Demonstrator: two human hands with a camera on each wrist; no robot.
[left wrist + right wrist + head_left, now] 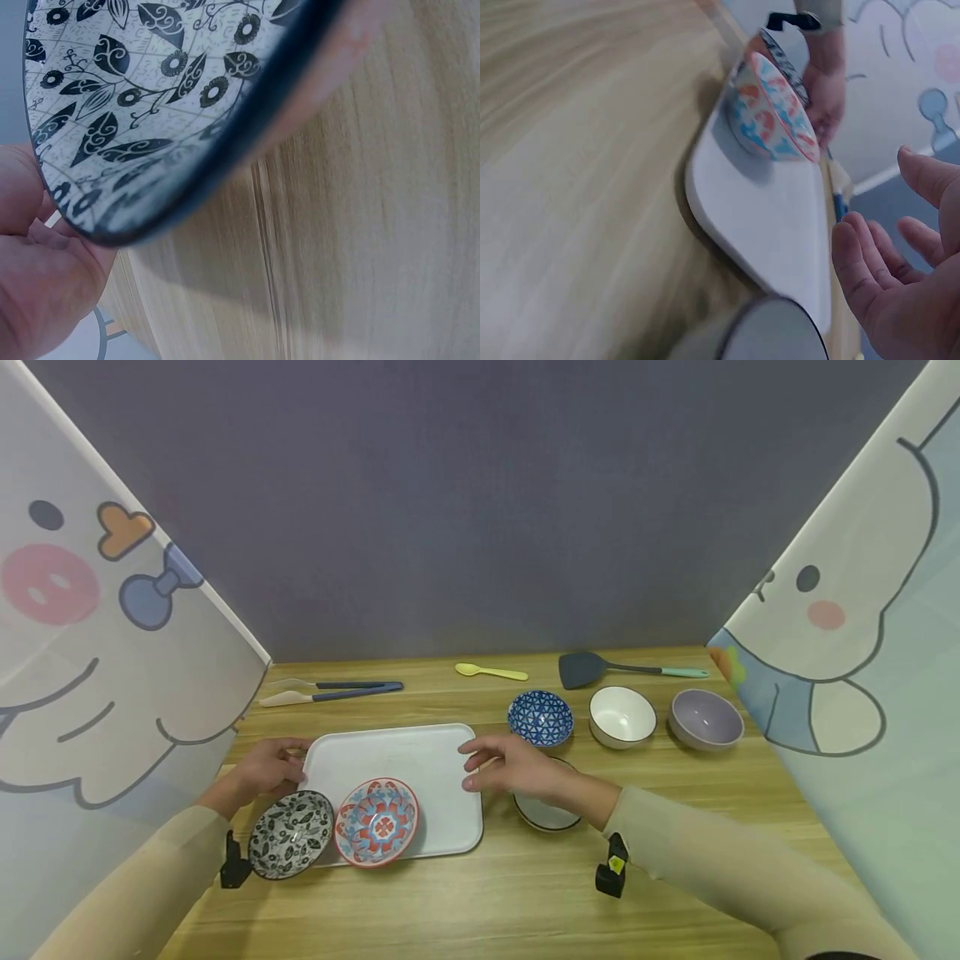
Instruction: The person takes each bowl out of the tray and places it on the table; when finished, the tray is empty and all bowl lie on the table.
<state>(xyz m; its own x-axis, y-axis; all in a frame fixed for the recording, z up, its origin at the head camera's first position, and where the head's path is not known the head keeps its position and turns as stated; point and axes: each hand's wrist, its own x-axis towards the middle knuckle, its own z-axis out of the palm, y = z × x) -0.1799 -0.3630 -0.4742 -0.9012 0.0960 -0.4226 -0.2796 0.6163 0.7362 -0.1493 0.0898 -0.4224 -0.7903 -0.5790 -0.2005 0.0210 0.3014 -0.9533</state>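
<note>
Wooden table [465, 910]; white tray [446, 802] bears red-patterned bowl [377, 823]; right grip [517, 764] released; left grip [268, 767]: cannot tell.

My head camera looked forward and down from above the table [525, 902], far enough back to take in the wall [487, 510] behind it. My left-wrist camera [236, 867] faced the leafy bowl [150, 82] so closely that the bowl overran the top of the view. My right-wrist camera [611, 880] looked low and slantwise along the tray [765, 217] towards my left hand [826, 97]. The head and right-wrist views shared that tray; all three caught the leafy bowl.
</note>
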